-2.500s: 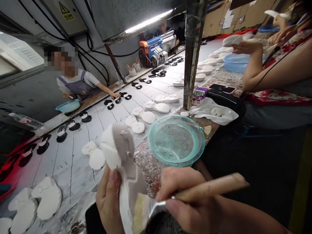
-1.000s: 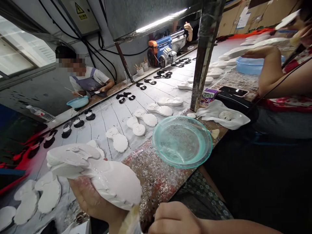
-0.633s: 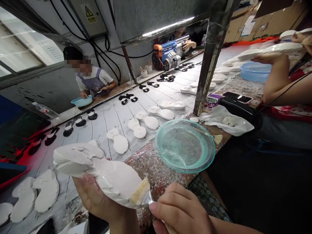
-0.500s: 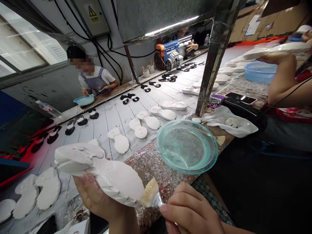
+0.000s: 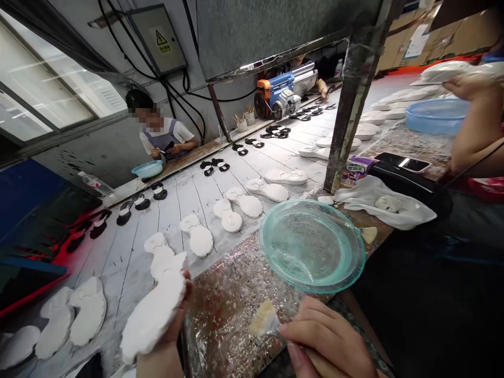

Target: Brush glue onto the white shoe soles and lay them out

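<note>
My left hand (image 5: 178, 328) is closed around the edge of a white shoe sole (image 5: 151, 310), which is tilted with its broad face towards me, low at the left. Just beyond its far end lies another white sole (image 5: 156, 244), partly covered by it. In my right hand (image 5: 333, 336) is a flat brush (image 5: 263, 319) with pale bristles and a light handle; the bristles point left, apart from the sole. A teal plastic basin (image 5: 315, 289) stands on the speckled work board (image 5: 220, 299) beyond the brush, with wet-looking liquid inside.
More white soles (image 5: 200, 239) and black shoe parts (image 5: 159, 191) lie on the long white slatted surface (image 5: 165, 215). A metal post (image 5: 348, 110) rises behind the basin, near a phone (image 5: 403, 161) and white cloth (image 5: 386, 202). One co-worker (image 5: 167, 134) sits opposite; another's arm (image 5: 478, 123) is at right.
The brush has come away from the sole it was touching. My left hand has turned the sole and lowered it. The view has shifted slightly.
</note>
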Demonstrator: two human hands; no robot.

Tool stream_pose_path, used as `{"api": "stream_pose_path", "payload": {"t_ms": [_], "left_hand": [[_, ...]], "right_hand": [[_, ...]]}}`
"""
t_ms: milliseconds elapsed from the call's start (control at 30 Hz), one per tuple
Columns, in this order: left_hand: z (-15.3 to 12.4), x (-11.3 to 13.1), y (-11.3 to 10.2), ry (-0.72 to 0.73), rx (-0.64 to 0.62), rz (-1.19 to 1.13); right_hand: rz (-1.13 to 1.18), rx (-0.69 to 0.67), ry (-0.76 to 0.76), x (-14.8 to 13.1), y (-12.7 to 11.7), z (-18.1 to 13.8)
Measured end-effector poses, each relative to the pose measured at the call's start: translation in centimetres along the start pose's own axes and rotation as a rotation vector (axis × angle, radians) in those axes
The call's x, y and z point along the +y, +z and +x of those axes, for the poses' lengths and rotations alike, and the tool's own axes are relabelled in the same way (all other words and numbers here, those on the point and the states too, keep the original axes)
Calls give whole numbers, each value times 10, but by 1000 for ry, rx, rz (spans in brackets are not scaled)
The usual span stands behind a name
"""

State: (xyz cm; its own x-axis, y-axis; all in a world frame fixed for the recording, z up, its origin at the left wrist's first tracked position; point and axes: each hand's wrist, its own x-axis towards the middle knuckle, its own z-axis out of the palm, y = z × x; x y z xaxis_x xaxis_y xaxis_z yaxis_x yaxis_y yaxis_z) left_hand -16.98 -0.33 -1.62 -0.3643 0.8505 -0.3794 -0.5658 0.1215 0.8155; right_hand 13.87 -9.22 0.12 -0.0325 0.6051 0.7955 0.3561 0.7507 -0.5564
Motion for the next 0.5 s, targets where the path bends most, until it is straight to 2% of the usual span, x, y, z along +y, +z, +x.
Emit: {"api": "stream_pose_path", "payload": {"t_ms": [100,167,233,300,400,433,500], "left_hand": [[33,28,-17,212,135,-10],[47,37,-30,323,225,17],[55,37,-42,262,294,86],[61,29,-49,157,296,159],[74,13,-33,95,237,193],[81,6,-20,88,208,197],[99,-9,14,72,149,232]], "right_hand": [[23,1,27,3,-1,-2],[25,1,23,4,-3,-2],[12,-13,7,6,-7,-3],[-30,20,64,10,-13,-6],[-67,102,310,30,-22,-11],[-53,119,413,41,-24,-12],[26,181,725,67,-24,-11]]}}
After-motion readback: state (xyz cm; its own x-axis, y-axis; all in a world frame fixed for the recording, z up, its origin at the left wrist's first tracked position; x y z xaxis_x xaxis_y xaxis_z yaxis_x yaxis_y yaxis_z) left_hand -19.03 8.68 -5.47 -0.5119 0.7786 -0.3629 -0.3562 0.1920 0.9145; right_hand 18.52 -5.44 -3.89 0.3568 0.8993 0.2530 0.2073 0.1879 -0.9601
